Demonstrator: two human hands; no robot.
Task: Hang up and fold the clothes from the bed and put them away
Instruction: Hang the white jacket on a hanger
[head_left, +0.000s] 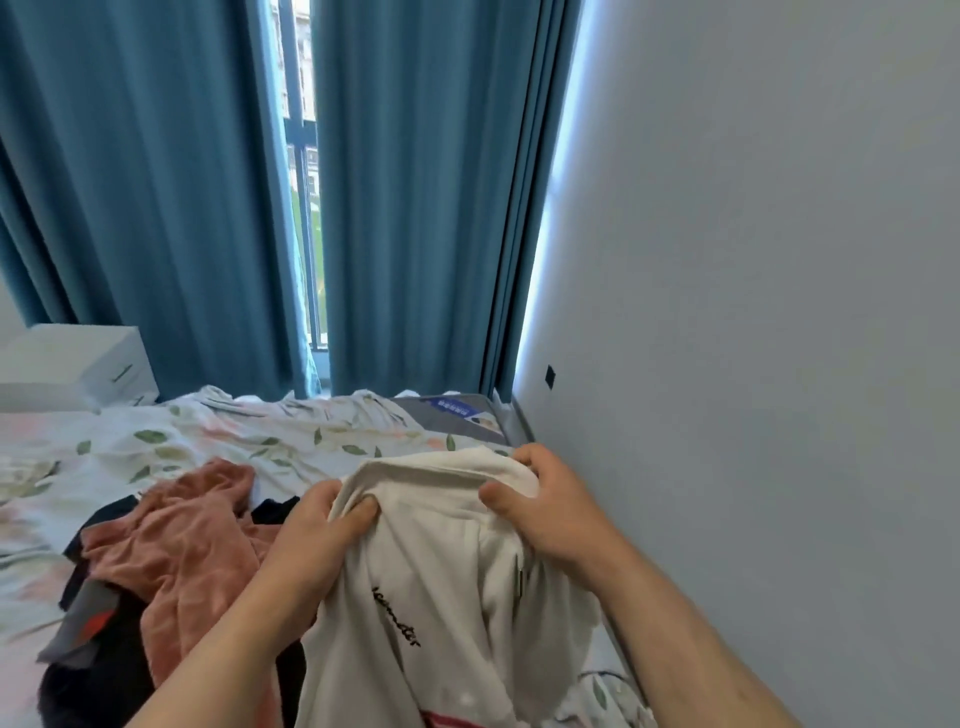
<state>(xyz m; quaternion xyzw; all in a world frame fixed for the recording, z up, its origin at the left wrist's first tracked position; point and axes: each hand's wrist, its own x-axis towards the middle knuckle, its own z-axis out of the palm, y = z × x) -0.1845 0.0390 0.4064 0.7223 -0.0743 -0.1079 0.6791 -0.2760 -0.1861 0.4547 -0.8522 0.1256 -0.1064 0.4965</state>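
A white garment (441, 582) with small black script lettering is lifted above the bed (218, 441) in front of me. My left hand (317, 540) grips its upper left edge, thumb pinched over the cloth. My right hand (550, 509) grips the upper right edge, fingers curled round the fold. The cloth hangs down between both forearms. To the left, a pink garment (187, 545) lies crumpled on the bed over dark clothes (98, 680) and a grey piece (83, 623).
The bed has a floral sheet and runs up to the grey wall (753, 312) on the right. Blue curtains (415, 208) hang behind it with a narrow window gap. A white nightstand (78, 364) stands at the back left. A bare mattress corner (462, 415) shows.
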